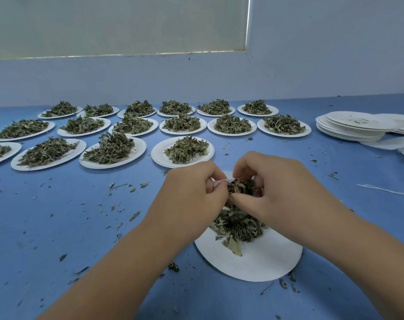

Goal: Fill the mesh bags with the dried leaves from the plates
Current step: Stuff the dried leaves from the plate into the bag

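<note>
Dried leaves (239, 224) lie heaped on a white paper plate (261, 259) directly below the fingers of both hands, the heap reaching up to the fingertips. The left hand (191, 192) has its fingers curled together, pinching a white edge of the mesh bag (224, 180) between thumb and forefinger. The right hand (277, 188), just beside it and touching at the fingertips, has its fingers bent and closed on a clump of leaves (241, 189) at the bag's mouth; most of the bag is hidden behind the hands. Beyond the fingers, rows of plates heaped with leaves (113, 148) stretch across the blue table (57, 215). Far to the right of the fingers sits a stack of empty plates (353, 127), with white fabric (402, 146) beside it. Leaf crumbs (127, 185) are scattered to the left of the fingers.
</note>
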`<action>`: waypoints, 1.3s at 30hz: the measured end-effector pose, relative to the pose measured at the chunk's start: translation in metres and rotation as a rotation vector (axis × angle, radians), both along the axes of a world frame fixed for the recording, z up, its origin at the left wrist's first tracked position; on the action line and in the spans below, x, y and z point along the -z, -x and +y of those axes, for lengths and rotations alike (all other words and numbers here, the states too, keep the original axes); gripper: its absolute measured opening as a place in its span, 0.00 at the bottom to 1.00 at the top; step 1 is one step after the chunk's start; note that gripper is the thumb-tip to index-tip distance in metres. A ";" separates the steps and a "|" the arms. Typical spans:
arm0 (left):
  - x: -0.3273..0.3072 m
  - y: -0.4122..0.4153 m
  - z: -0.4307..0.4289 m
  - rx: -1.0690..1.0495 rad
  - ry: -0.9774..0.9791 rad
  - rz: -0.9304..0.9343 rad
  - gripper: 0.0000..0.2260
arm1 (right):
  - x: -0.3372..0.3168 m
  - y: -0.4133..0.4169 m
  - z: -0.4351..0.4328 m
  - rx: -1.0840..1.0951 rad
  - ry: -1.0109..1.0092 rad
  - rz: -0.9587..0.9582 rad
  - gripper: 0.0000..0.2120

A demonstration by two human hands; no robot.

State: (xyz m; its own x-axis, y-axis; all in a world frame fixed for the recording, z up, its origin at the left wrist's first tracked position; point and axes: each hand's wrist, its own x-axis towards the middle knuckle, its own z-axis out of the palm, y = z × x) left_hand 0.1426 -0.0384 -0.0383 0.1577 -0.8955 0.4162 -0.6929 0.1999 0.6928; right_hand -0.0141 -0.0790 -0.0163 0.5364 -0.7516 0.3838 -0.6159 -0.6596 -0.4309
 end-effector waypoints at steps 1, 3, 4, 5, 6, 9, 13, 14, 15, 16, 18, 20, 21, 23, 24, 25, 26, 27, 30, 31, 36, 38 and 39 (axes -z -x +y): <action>0.000 0.000 0.000 0.007 -0.001 0.017 0.06 | 0.000 0.000 0.000 0.010 0.009 -0.011 0.07; -0.001 0.001 0.001 0.013 -0.005 0.046 0.07 | -0.001 -0.001 0.001 0.001 0.019 0.007 0.06; -0.001 0.002 0.001 0.007 -0.007 0.049 0.07 | -0.002 -0.001 0.002 -0.016 0.013 0.016 0.06; -0.002 0.002 0.000 -0.003 -0.009 0.049 0.07 | -0.003 -0.001 0.002 -0.037 -0.006 0.009 0.06; -0.002 0.001 0.000 -0.016 -0.009 0.049 0.07 | -0.005 0.001 0.002 -0.061 -0.042 -0.023 0.06; -0.003 0.000 0.000 -0.039 -0.013 0.068 0.07 | -0.007 0.005 0.001 -0.098 -0.172 -0.142 0.05; -0.006 0.002 0.002 -0.032 -0.011 0.088 0.06 | -0.001 0.000 0.000 -0.037 -0.099 -0.141 0.06; -0.006 0.002 0.002 -0.028 -0.011 0.092 0.06 | 0.000 -0.002 0.001 -0.027 -0.073 -0.120 0.06; -0.006 0.003 0.002 -0.026 -0.012 0.097 0.06 | 0.000 -0.004 0.002 -0.026 -0.047 -0.091 0.06; -0.006 0.003 0.002 -0.027 -0.014 0.107 0.06 | 0.001 -0.006 0.002 -0.032 -0.021 -0.059 0.05; -0.006 0.002 0.002 -0.027 -0.020 0.139 0.06 | 0.001 -0.008 0.003 -0.044 0.024 -0.036 0.05; -0.006 0.002 0.001 -0.022 -0.033 0.168 0.06 | 0.001 -0.008 0.003 -0.032 0.042 -0.069 0.05; -0.007 0.002 0.001 -0.020 -0.038 0.172 0.06 | 0.001 -0.008 0.003 -0.021 0.052 -0.076 0.06; -0.007 0.002 0.001 -0.019 -0.048 0.173 0.06 | 0.001 -0.008 0.004 -0.010 0.069 -0.048 0.07; -0.007 0.002 0.001 -0.018 -0.052 0.179 0.06 | 0.001 -0.008 0.004 -0.015 0.074 -0.021 0.08; -0.007 0.002 0.001 -0.015 -0.055 0.188 0.06 | 0.001 -0.008 0.005 -0.023 0.083 0.006 0.09; -0.008 0.002 0.001 -0.011 -0.058 0.200 0.07 | 0.002 -0.008 0.006 -0.030 0.094 0.028 0.09; -0.008 0.002 0.002 -0.009 -0.063 0.212 0.07 | 0.002 -0.008 0.006 -0.033 0.104 0.043 0.10; -0.008 0.002 0.001 -0.017 -0.068 0.235 0.07 | 0.002 -0.009 0.008 -0.051 0.126 0.076 0.11; -0.007 0.002 0.001 -0.026 -0.065 0.229 0.07 | 0.003 -0.009 0.007 -0.056 0.130 0.077 0.10; -0.004 0.003 -0.001 -0.070 -0.056 0.210 0.06 | -0.001 -0.005 0.003 -0.024 0.054 -0.061 0.03; -0.005 0.001 0.000 -0.077 -0.050 0.226 0.07 | -0.006 0.000 -0.001 -0.019 -0.012 -0.212 0.05; -0.006 0.000 0.000 -0.081 -0.046 0.238 0.07 | -0.008 0.003 -0.003 -0.004 -0.031 -0.269 0.06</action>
